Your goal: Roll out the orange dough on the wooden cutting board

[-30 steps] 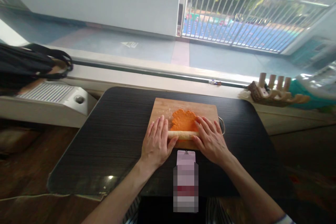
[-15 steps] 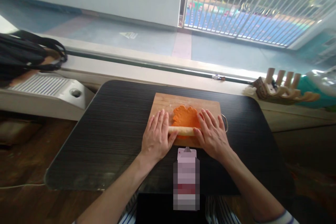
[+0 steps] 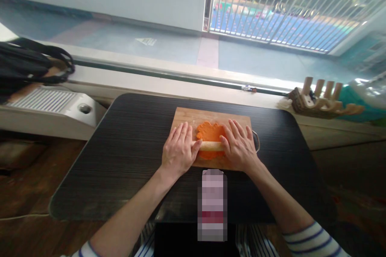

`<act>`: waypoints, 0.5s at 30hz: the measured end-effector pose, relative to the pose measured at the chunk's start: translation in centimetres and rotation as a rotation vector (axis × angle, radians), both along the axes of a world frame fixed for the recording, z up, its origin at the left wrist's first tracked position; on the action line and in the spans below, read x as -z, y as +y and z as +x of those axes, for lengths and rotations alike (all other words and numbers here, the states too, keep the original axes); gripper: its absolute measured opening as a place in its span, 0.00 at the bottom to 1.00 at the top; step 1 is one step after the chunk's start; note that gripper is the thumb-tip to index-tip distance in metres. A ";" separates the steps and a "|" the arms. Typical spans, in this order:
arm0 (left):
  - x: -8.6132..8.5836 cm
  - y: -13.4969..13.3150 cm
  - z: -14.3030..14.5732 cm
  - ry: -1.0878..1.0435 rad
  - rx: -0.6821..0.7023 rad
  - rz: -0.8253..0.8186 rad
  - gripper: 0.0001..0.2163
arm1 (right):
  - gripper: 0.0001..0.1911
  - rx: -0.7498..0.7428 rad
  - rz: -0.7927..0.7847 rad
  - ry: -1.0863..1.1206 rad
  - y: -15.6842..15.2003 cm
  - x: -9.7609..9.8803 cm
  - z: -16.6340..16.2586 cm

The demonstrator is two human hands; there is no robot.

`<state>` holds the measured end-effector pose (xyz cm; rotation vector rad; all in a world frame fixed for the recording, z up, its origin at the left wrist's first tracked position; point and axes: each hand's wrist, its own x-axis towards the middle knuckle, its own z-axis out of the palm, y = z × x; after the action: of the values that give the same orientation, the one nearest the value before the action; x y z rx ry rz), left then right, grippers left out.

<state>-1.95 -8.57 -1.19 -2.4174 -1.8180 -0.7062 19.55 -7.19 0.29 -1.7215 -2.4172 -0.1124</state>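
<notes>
An orange, scallop-edged sheet of dough or clay (image 3: 209, 131) lies on a wooden board (image 3: 189, 115). Across it rests a pale wooden rolling pin (image 3: 211, 146), with orange showing on both sides. My left hand (image 3: 178, 148) presses on the pin's left end, fingers stretched flat and pointing away from me, thumb along the pin. On the right end lies my right hand (image 3: 240, 147), palm down, its fingers long and slightly spread. Both pin ends are hidden beneath the hands. Neither hand wraps round the pin.
A dark table (image 3: 120, 156) carries the board, which has a metal handle (image 3: 257, 140) at its right. A blurred-out pinkish object (image 3: 212, 198) is near the table's front edge. Beyond are a window sill (image 3: 181, 88), a wooden rack (image 3: 313, 102) and a black bag (image 3: 27, 62).
The rolling pin has rolled a little away from me over the orange sheet, uncovering more of it on the near side. Both hands have moved forward with it.
</notes>
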 end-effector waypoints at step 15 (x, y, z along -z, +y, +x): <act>-0.1 1.7 0.3 0.048 -0.030 0.064 0.23 | 0.25 0.070 0.040 0.054 2.1 0.5 -0.3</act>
<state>-1.69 -6.87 -1.06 -2.3418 -1.7815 -0.6871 19.22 -5.05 -0.18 -1.7684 -2.3017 -0.1215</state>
